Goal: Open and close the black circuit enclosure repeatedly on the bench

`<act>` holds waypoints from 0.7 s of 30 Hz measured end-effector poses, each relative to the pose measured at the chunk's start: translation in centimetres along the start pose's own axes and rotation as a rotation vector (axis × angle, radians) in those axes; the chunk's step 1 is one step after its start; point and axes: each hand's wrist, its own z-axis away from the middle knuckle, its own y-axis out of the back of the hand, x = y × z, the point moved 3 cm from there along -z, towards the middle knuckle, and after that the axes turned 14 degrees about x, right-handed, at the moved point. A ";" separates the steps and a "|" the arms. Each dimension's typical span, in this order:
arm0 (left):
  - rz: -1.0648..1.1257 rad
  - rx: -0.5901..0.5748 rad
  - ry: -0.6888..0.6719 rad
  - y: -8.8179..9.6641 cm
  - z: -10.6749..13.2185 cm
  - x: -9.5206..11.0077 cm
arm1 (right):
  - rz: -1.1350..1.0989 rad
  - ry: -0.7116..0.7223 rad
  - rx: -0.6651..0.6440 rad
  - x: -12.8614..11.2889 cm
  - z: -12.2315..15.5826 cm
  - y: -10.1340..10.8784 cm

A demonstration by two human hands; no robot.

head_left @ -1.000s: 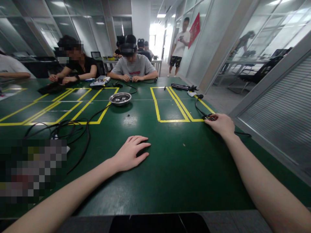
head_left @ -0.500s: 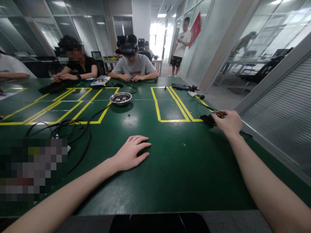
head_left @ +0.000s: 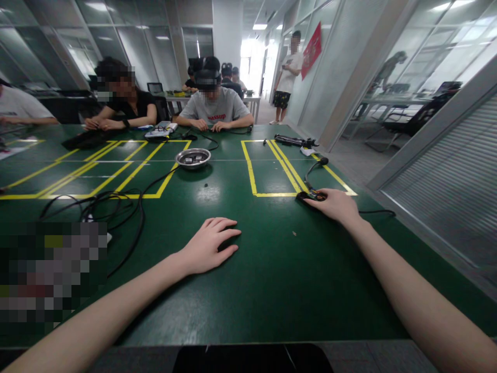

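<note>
My right hand (head_left: 338, 204) is closed around a small black device (head_left: 304, 197) at the right of the green table (head_left: 264, 290). Part of its inside shows, with an orange or copper-coloured bit; the hand hides the rest, so its kind is unclear. A black cable (head_left: 309, 173) runs from it up to a round black end piece (head_left: 323, 161). Another black cord (head_left: 378, 211) comes out to the right of the hand. My left hand (head_left: 213, 246) lies flat on the table with fingers spread, holding nothing. A tiny light scrap (head_left: 294, 233) lies between the two hands.
A metal bowl (head_left: 193, 158) with small metal parts stands mid-table. Coiled black cable (head_left: 112, 204) lies to the left. Yellow tape (head_left: 275, 195) marks rectangles. A folded black tripod-like item (head_left: 293, 140) is at the far right. Across the table sit a person in grey (head_left: 217, 106) and others.
My right hand has moved left, bringing the black device and its cable along the table toward the yellow tape corner. My left hand has stayed in place.
</note>
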 end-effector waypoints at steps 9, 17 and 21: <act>0.072 0.156 -0.073 1.1 -0.3 0.9 | -0.512 0.822 -0.324 -13.7 10.4 2.1; 0.220 0.050 -0.202 0.6 -0.1 1.9 | -0.625 0.964 -0.378 -15.6 13.3 3.8; 0.225 0.025 -0.126 0.4 0.0 1.5 | -0.648 0.908 -0.380 -14.9 12.4 4.2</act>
